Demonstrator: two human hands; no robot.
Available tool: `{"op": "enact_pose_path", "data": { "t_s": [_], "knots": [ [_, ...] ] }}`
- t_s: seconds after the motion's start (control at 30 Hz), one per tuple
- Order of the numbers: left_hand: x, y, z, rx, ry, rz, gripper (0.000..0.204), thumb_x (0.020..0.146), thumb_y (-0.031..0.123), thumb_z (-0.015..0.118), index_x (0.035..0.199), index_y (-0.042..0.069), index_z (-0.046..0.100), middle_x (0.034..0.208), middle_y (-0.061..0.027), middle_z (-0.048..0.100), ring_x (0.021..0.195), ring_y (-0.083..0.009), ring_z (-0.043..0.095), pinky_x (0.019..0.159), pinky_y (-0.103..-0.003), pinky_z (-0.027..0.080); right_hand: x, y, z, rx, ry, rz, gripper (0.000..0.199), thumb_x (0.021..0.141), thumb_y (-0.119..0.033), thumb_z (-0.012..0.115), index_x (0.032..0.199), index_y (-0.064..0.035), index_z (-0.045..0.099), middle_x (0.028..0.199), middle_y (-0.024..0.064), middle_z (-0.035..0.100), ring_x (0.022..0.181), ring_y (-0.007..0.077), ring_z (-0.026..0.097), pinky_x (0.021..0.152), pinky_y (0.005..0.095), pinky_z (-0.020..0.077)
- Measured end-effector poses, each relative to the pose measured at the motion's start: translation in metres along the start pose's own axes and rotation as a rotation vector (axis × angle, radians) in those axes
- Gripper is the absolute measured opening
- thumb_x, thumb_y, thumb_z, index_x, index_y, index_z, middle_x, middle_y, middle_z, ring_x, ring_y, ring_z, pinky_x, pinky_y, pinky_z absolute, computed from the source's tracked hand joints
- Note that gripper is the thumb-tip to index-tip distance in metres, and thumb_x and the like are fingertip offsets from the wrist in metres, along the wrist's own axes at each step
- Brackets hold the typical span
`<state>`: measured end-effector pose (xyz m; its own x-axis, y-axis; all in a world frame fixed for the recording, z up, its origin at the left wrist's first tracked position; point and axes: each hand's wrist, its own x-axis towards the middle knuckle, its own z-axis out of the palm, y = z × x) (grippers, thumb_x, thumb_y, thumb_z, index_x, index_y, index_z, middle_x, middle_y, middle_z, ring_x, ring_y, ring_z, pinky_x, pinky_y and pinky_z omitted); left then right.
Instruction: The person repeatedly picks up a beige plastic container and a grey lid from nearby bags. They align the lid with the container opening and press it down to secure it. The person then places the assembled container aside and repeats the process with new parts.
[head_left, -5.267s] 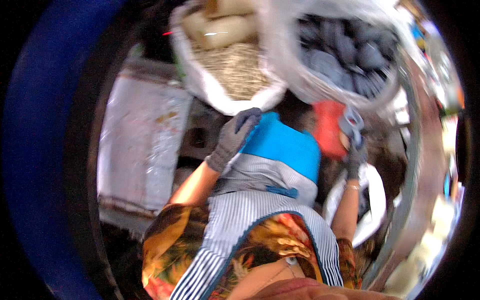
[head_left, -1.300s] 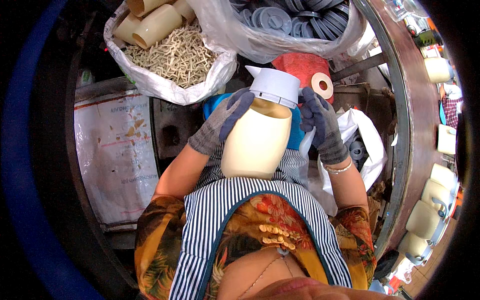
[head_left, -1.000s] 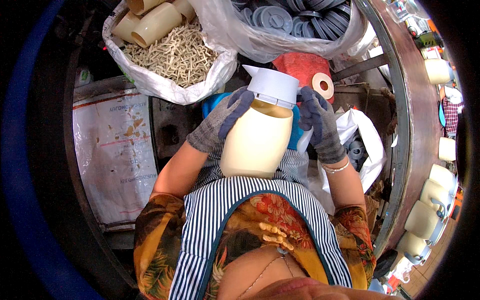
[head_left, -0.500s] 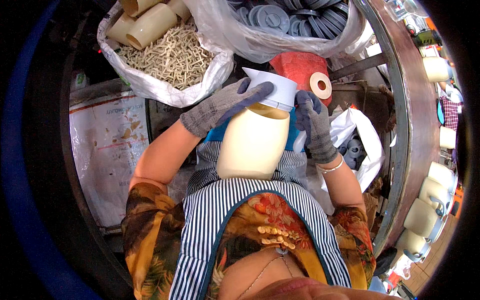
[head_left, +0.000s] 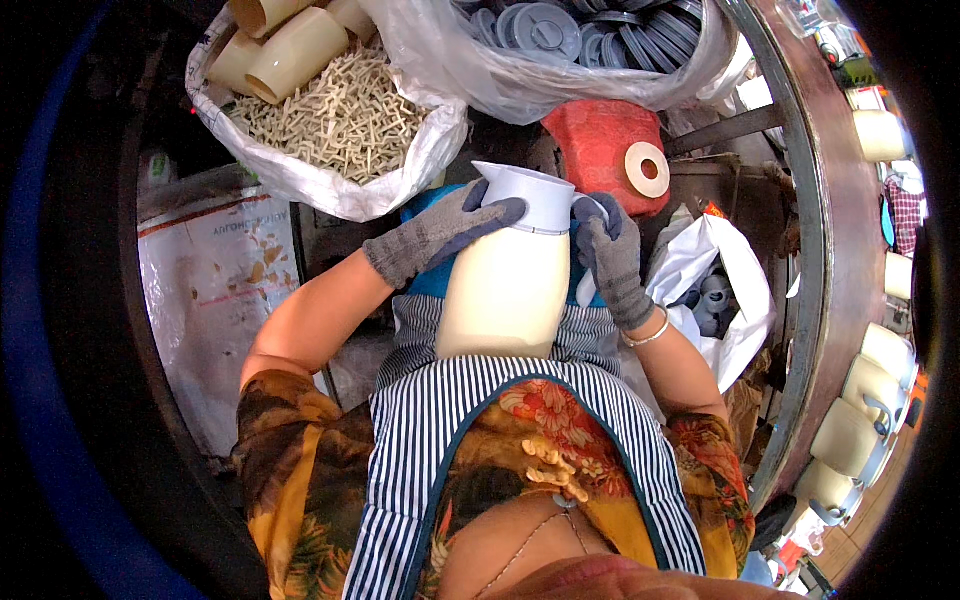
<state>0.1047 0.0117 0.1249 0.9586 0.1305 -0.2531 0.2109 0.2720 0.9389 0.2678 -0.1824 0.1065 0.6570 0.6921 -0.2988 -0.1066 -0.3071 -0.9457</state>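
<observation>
A cream jug body (head_left: 505, 295) stands in my lap against the striped apron, its open mouth now covered. A pale grey-blue spout collar (head_left: 540, 198) sits on its top, the pointed spout toward the far left. My left hand (head_left: 455, 225), in a grey glove with dark palm, is wrapped round the collar's left side, thumb on its front. On the right, my gloved right hand (head_left: 612, 250) closes round the handle (head_left: 586, 285) of the collar, whose lower end shows below the fingers.
A white sack (head_left: 330, 195) with cream cylinders and small bent pieces stands far left. Behind is a clear bag (head_left: 480, 85) of grey discs. A red bundle (head_left: 600, 150) with a cream ring and a white bag (head_left: 745, 270) of grey parts lie right. Several jugs (head_left: 850, 435) line the brown table (head_left: 835, 250).
The collar has come down and nearer, from tilted with a gap above the jug's mouth to seated on it. Both hands have moved down with it.
</observation>
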Motion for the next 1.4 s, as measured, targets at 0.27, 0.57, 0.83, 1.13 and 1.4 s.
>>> {"op": "enact_pose_path", "data": {
  "t_s": [0.27,0.57,0.83,1.13,1.4],
  "knots": [
    [-0.01,0.0,0.015,-0.221,0.104,-0.105,0.067,0.091,0.037,0.065,0.142,0.001,0.04,0.131,-0.0136,0.057,0.118,-0.0207,0.058,0.101,-0.035,0.047,0.023,0.009,-0.029,0.043,-0.173,-0.134,0.035,0.095,-0.02,0.061,0.124,-0.0017,0.057,0.104,0.0076,0.063,0.085,0.0126,0.059,0.073,0.0283,0.0505],
    [-0.023,0.049,0.036,-0.15,0.289,0.176,0.08,0.079,0.028,0.077,0.142,-0.002,0.037,0.135,-0.0154,0.053,0.126,-0.0226,0.05,0.107,-0.037,0.04,0.121,0.066,-0.109,-1.372,0.399,-0.751,0.06,0.084,-0.041,0.071,0.13,-0.0063,0.055,0.118,0.0149,0.063,0.099,0.033,0.06,0.092,0.048,0.045],
    [0.141,0.085,0.033,0.438,0.394,0.803,0.096,0.06,0.042,0.091,0.134,0.0,0.046,0.125,-0.0191,0.059,0.118,-0.032,0.056,0.101,-0.042,0.044,0.033,0.028,-0.16,-0.33,0.535,-0.399,0.039,0.095,-0.021,0.064,0.126,0.0007,0.056,0.116,0.0121,0.065,0.112,0.0206,0.058,0.099,0.033,0.0449],
    [0.227,0.021,0.037,0.656,0.28,0.878,0.105,0.061,0.047,0.087,0.143,0.003,0.038,0.138,-0.0184,0.05,0.127,-0.0341,0.05,0.11,-0.044,0.039,-0.018,-0.193,-0.195,-0.66,0.937,-1.227,0.039,0.091,-0.016,0.069,0.124,0.0009,0.059,0.121,0.0144,0.063,0.109,0.0223,0.059,0.1,0.0356,0.0447],
    [0.205,0.047,0.024,0.771,0.006,0.758,0.106,0.067,0.038,0.087,0.149,0.003,0.031,0.148,-0.0194,0.041,0.139,-0.0301,0.038,0.116,-0.041,0.029,0.088,-0.15,-0.091,-1.474,0.39,-0.99,0.049,0.093,-0.031,0.068,0.13,-0.0005,0.056,0.117,0.0091,0.062,0.106,0.0202,0.056,0.093,0.0335,0.0448]
  ]
}}
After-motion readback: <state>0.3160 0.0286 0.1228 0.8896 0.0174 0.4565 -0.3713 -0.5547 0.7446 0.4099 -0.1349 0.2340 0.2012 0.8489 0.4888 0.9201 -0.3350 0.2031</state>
